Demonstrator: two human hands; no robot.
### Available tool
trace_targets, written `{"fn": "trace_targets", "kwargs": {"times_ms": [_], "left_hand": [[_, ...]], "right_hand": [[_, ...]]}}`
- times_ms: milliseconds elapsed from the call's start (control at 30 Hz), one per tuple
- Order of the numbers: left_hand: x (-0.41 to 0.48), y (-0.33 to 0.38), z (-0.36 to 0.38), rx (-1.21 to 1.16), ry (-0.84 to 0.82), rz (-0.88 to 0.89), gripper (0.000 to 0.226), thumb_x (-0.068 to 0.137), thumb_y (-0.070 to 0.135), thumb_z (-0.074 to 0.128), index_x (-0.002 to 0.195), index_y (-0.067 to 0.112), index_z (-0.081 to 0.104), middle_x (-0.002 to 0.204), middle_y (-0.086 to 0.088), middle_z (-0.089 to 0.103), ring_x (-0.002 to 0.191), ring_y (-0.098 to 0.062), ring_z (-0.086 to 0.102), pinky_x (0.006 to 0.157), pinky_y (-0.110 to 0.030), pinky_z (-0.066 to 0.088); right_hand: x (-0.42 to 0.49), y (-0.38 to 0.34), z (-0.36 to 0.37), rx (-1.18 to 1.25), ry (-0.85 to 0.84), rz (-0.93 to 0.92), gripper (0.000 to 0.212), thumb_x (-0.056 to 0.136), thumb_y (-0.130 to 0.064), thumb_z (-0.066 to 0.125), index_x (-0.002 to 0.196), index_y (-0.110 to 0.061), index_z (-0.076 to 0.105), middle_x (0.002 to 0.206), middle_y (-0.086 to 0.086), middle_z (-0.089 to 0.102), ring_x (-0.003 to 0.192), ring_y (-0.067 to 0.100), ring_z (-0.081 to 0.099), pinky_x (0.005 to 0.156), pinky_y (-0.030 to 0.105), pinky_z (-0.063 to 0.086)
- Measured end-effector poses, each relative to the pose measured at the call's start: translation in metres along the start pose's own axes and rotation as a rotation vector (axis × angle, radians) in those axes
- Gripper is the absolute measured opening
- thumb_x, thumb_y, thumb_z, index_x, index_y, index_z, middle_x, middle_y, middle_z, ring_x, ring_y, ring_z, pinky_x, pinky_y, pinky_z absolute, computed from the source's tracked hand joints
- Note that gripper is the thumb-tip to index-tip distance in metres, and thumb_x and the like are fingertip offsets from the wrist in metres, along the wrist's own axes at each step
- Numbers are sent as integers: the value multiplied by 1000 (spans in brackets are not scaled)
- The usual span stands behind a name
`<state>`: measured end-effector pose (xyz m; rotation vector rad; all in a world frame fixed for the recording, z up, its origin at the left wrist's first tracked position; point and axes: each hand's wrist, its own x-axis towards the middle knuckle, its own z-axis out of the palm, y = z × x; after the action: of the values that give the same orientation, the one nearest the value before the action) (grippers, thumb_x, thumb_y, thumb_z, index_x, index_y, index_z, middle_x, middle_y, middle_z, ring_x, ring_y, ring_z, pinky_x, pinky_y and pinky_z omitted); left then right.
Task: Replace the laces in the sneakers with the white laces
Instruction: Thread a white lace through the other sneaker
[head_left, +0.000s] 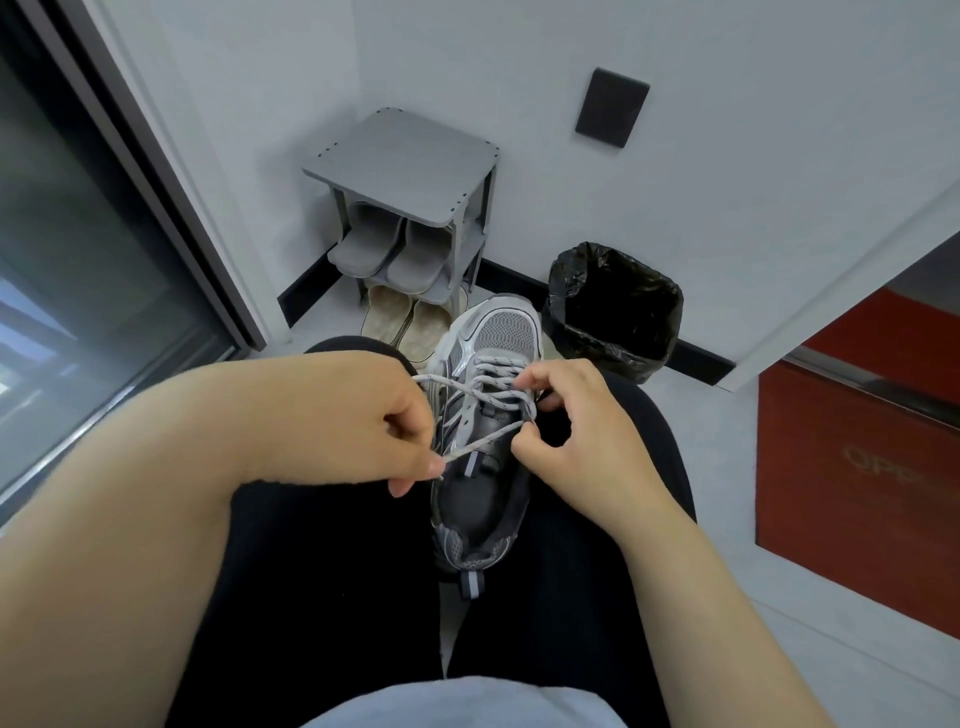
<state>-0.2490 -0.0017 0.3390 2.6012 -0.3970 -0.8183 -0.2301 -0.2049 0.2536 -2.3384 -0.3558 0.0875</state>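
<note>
A grey mesh sneaker lies between my thighs, toe pointing away, heel toward me. A grey speckled lace is threaded through its upper eyelets. My left hand pinches the free end of that lace and holds it taut across the tongue to the left. My right hand sits at the right eyelet row, fingers curled and pinching the lace where it leaves an eyelet. No white laces are in view.
A grey shoe rack with grey slippers stands against the wall ahead, beige slippers under it. A bin with a black bag stands right of the sneaker. A glass door is left, a red box right.
</note>
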Motion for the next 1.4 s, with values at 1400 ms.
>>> {"fn": "trace_targets", "kwargs": {"times_ms": [1400], "left_hand": [[47,-47,9,-1021,781,-194,21,98,14,40,98,9,61,79,1,57,64,-8,46,63,-19,42]], "right_hand": [[1,-4,-21,483,40,18,33,92,-4,53,98,-32,69,77,-13,70,69,0,57,72,11,45]]}}
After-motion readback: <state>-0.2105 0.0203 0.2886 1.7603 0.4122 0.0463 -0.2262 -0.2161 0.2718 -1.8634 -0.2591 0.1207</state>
